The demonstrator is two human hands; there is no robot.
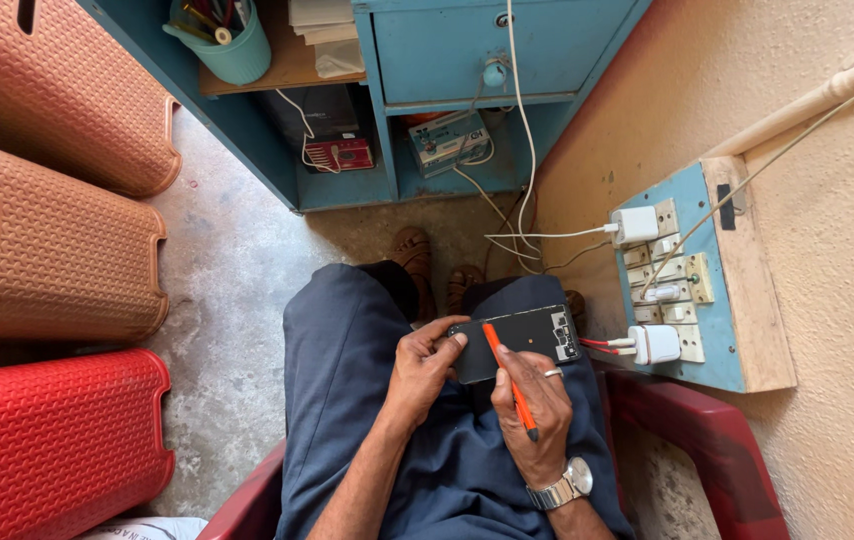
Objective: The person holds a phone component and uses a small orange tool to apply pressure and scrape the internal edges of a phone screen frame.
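On the lap, centre of view: we see a dark, flat, rectangular phone [513, 342] resting across the blue-grey trousers [347, 400] of the seated person.
Left hand [423, 362]: fingers curled round the phone's left end, thumb laid on its upper face.
Right hand [532, 410]: fingers pinched narrow on a slim orange tool [507, 375]; its far tip touches the phone, its dark near end juts past the knuckles. We note a ring on one finger and a metal wristwatch [565, 487].
Seat: glossy red plastic chair [707, 440], its arm curving at near right.
Right wall: a blue-painted wooden switchboard [722, 300] with cream sockets; two white plug-in chargers [653, 343] sit in it, and thin red wires run from the nearer one toward the phone.
Left side: stacked plastic stools with a woven, basket-like texture, two terracotta [57, 250] and one bright red [57, 440]; small round stickers mark their left edges.
Far side: a blue wooden cabinet [467, 60] holding a pale green cup [232, 45] of tools, white cables trailing down.
Floor: rough grey concrete [232, 290].
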